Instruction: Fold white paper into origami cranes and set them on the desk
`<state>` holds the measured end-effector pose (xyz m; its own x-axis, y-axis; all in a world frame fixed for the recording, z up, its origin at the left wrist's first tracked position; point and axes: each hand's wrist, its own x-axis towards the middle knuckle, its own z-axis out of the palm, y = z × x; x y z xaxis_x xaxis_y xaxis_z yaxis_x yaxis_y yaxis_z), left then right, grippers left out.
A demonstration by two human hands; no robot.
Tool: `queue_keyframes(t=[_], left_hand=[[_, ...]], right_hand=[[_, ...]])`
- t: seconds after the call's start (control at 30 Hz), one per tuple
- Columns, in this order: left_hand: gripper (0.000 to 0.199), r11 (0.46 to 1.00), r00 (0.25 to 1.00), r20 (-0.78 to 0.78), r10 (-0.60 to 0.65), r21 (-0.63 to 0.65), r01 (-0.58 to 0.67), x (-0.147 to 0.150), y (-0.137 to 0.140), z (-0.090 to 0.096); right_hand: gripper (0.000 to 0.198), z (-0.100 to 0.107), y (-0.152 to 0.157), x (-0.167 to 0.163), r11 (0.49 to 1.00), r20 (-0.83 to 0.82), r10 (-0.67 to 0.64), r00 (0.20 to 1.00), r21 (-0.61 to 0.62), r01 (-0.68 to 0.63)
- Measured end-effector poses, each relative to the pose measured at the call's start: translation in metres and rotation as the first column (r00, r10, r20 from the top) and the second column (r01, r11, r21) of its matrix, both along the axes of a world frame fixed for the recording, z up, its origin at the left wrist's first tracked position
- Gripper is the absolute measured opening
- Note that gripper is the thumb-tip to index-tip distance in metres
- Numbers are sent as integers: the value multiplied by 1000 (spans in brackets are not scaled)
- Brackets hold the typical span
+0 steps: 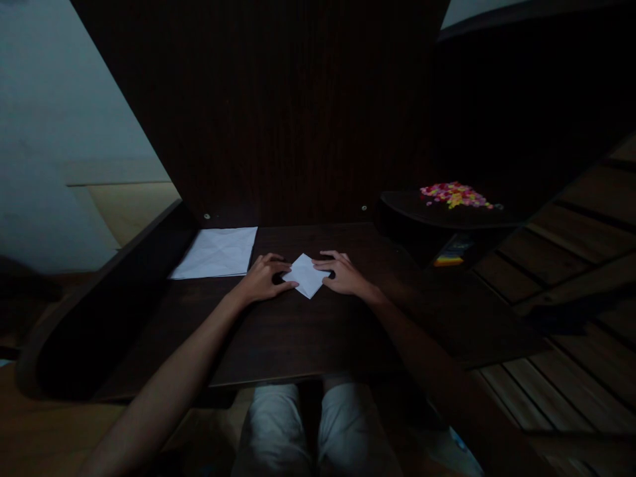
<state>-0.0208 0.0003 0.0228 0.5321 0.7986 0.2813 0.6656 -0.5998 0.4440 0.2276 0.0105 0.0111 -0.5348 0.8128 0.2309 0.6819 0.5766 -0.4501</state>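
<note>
1. White folded-paper diamond (308,277) lying on dark-brown wood-grain worktop (298,338).
2. Left hand (264,277): fingers holding its left corner.
3. Right hand (344,275): fingers holding its right corner.
4. Creased white paper sheets (218,252), worktop's left.

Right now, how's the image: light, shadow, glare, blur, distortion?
Head view: dim, with the dark desk near black in places; head view: folded white paper stands out between left hand and right hand, no obvious glare; head view: small colourful pieces too soft to separate cleanly; head view: apparent wide-angle stretch toward the edges.
</note>
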Motion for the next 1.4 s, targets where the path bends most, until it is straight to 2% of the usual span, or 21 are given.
queue_keyframes(t=[0.2,0.37,0.57,0.73,1.07,1.27,1.4], left_hand=[[47,1000,1000,16,-25,-9,26,-2,0,2],[40,1000,1000,-14,-21,20,22,-3,4,0],[30,990,992,-84,-93,98,102,-5,7,-2],[27,985,988,-123,-99,126,114,-5,7,-3],[31,990,991,-136,-11,138,30,0,2,-2],[49,992,985,-165,43,125,-22,7,-4,-1],[52,994,985,-163,57,102,-40,10,-5,-4]], right_hand=[[40,2,0,2,999,14,42,999,14,-42],[37,0,1,1,999,21,38,999,11,-38],[38,0,1,2,999,29,34,999,-1,-34],[38,1,1,2,999,16,25,1000,-29,-25],[42,1,1,2,998,-26,22,999,-57,-23],[50,6,-2,1,998,-50,-21,999,-68,17],[53,7,-4,0,996,-67,-24,997,-83,18]])
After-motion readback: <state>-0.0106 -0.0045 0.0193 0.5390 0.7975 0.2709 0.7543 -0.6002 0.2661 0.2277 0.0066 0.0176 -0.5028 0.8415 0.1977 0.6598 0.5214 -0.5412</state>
